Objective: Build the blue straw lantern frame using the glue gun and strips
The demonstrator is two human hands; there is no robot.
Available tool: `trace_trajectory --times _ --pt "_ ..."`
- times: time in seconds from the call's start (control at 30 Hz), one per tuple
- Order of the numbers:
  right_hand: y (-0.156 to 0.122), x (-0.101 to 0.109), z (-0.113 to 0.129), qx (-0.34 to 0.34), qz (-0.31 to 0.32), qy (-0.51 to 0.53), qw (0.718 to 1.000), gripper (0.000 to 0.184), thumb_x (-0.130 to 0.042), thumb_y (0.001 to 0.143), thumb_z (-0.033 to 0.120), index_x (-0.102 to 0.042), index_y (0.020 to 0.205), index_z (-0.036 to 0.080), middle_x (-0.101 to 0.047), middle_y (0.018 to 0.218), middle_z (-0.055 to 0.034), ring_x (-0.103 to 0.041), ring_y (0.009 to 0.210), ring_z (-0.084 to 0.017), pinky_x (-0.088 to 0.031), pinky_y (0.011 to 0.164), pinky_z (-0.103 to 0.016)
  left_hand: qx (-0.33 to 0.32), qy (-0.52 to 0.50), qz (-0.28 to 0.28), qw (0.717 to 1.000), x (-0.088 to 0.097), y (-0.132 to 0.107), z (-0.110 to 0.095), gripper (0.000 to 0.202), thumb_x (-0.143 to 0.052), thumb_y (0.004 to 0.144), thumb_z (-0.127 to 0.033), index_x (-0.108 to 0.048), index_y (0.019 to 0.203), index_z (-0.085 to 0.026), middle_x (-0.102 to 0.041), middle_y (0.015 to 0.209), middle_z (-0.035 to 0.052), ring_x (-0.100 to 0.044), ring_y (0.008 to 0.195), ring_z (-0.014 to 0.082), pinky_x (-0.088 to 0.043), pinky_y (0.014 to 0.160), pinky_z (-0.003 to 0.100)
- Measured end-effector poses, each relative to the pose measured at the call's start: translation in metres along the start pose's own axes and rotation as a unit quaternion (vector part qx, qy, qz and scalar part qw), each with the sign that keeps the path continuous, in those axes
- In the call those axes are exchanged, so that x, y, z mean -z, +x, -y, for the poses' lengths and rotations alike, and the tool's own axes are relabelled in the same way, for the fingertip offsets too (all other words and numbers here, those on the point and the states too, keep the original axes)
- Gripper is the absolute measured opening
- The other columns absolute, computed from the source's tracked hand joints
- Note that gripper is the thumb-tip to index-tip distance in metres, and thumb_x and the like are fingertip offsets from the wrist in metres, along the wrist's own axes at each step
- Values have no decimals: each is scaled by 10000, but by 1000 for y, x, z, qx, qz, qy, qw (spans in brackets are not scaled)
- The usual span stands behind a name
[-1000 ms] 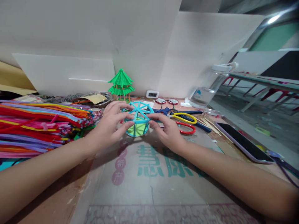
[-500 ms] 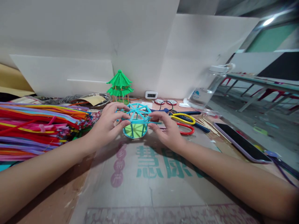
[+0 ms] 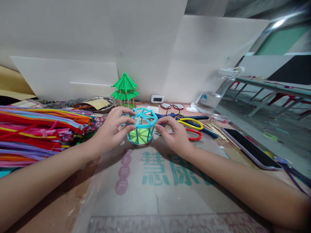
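A small blue frame [image 3: 142,120] stands upright at the middle of the table, with a spoked top ring, thin posts and a yellow-green base [image 3: 140,136]. It looks wrapped in pipe cleaner. My left hand [image 3: 115,126] pinches the left side of the top ring between thumb and fingers. On the opposite side, my right hand [image 3: 176,134] has its thumb and forefinger closed at the right corner of the ring, on the end of a blue pipe cleaner running along the front rim. That end is mostly hidden by the fingertips.
Bundles of coloured pipe cleaners [image 3: 43,136] lie left. Behind stand a green pagoda model [image 3: 124,87], a metal dish [image 3: 110,103] and a small clock [image 3: 157,98]. Rightward are yellow-handled pliers [image 3: 190,123], red handles [image 3: 195,134], wooden sticks [image 3: 217,132], a water bottle [image 3: 213,92] and a phone [image 3: 251,147].
The loose blue pipe cleaner end that stuck out rightward past my right fingers no longer shows there. My right fingers have shifted slightly at the ring's corner; my left hand holds its place.
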State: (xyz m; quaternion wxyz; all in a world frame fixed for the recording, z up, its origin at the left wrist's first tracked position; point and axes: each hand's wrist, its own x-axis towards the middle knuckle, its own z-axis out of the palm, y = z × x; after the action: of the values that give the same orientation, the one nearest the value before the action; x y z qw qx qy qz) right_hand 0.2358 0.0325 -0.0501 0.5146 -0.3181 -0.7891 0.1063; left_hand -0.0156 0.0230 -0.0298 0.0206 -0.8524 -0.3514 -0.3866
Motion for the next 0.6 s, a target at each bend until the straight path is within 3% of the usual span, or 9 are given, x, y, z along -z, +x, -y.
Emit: trace_trajectory --times 0.13,0.23,0.33,0.4,0.47,0.53,0.6 --pt "2 0 -3 -23 -7 13 1000 57 -597 938 265 -619 902 226 -709 862 -16 -646 772 -171 -530 725 -305 -13 0 6 1000 2 1 5 184 -534 999 -333 -695 1012 -245 -634 1239 64 -550 1226 252 -405 1100 494" --pt "1 4 -7 0 -4 3 1000 62 -588 951 277 -607 921 226 -700 869 -26 -642 778 -176 -520 725 -312 -31 14 6 999 4 3 12 214 -491 1012 -293 -700 1051 -272 -651 1231 51 -557 1220 239 -393 1112 496" --pt "-4 10 -5 104 59 -28 992 115 -564 978 334 -607 962 229 -700 887 -52 -643 811 -202 -511 750 -348 -17 36 3 999 6 4 19 236 -472 1012 -312 -703 1028 -265 -655 1218 60 -553 1223 250 -397 1108 509" --pt "-6 14 0 196 114 -39 973 159 -545 990 372 -606 993 225 -704 903 -70 -641 827 -219 -499 755 -370 -10 46 -2 999 8 5 21 240 -472 1011 -328 -700 1024 -253 -652 1215 70 -553 1221 258 -401 1100 514" --pt "-5 18 7 243 130 -44 960 172 -504 1008 366 -599 971 227 -699 878 -69 -631 811 -219 -486 743 -374 2 47 -22 999 9 6 20 244 -462 1017 -322 -684 1075 -237 -648 1213 82 -556 1221 259 -410 1092 504" --pt "1 23 11 217 96 -54 970 212 -452 1026 332 -580 888 234 -670 802 -48 -607 753 -202 -473 714 -360 11 43 -48 998 12 7 15 252 -450 1025 -311 -655 1140 -221 -647 1208 91 -563 1223 255 -422 1085 485" --pt "13 31 9 137 31 -78 987 254 -449 1022 324 -556 809 235 -628 734 -27 -576 697 -185 -455 673 -339 0 46 -59 997 16 8 8 244 -466 1025 -318 -636 1167 -216 -644 1218 95 -570 1227 257 -426 1089 476"
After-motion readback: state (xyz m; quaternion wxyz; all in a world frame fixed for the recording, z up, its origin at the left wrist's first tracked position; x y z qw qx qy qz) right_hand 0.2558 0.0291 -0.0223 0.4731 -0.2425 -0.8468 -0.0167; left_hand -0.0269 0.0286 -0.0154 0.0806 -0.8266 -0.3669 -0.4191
